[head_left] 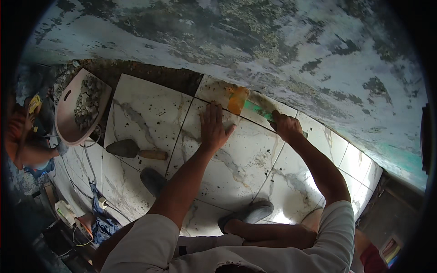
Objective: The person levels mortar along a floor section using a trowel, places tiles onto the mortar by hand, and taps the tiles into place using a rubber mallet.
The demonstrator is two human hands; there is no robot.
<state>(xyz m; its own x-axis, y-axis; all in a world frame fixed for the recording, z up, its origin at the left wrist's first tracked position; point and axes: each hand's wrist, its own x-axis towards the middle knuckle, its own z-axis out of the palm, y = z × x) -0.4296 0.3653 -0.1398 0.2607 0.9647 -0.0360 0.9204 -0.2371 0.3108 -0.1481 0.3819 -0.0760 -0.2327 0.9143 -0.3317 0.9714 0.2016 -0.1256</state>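
White marble-patterned tiles, veined in grey and brown and sprinkled with dark crumbs, cover the floor through the middle of the frame, meeting a weathered wall whose pale blue-green paint is blotched with dark patches across the top. A strip of bare soil shows at upper left, between the wall and the tiles. At the centre, the left hand rests on a tile with its fingers extended and spread; to its right, the right hand is clenched around the green handle of a mallet, whose orange head lies over the narrow tiles by the wall, contact unclear. A pointing trowel with a wooden handle lies left of centre, below a pinkish basin holding grey rubble. Another person is at the left edge, above cables and blue cloth. Any markings on the mallet's handle are too blurred to read.
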